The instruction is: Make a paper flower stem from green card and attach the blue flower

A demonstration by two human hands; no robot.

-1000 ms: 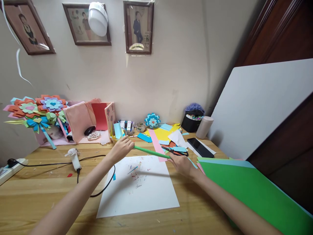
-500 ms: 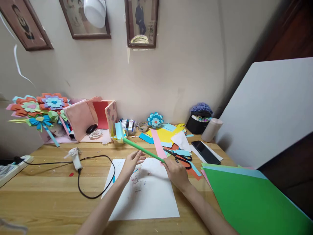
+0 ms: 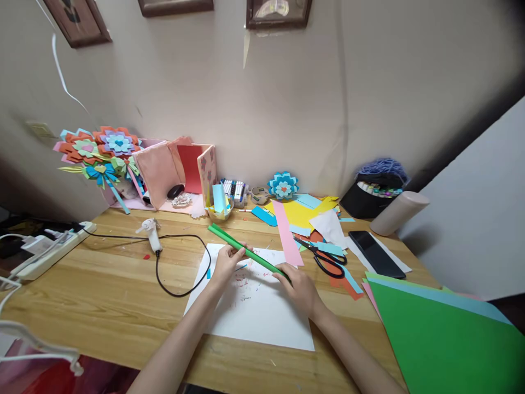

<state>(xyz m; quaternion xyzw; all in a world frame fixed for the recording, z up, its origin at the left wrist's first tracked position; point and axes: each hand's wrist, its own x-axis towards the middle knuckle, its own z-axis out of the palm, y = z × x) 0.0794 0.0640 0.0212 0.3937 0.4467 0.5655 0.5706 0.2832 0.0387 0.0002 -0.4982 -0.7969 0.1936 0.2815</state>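
A long green paper tube (image 3: 259, 259) slants across the view above a white sheet of paper (image 3: 262, 323) marked with small coloured scribbles. My left hand (image 3: 227, 264) pinches the tube near its middle. Around its lower right end are the fingers of my right hand (image 3: 298, 287). The tube's upper left end points toward a small bowl of paper scraps (image 3: 220, 209). Right of the tube lie a pink paper strip (image 3: 287, 232) and black-handled scissors (image 3: 324, 258).
A glue gun (image 3: 151, 234) with a looping black cord rests at left, near a power strip (image 3: 53, 254). Paper flowers (image 3: 100, 150) and a pink box (image 3: 158, 175) stand behind. At right are a phone (image 3: 376, 254), a cylinder (image 3: 400, 213) and green paper sheets (image 3: 438, 328).
My left hand, open beside the tube before, now grips it. The tube has come nearer, away from the bowl of scraps. The camera view has tilted down and shifted left.
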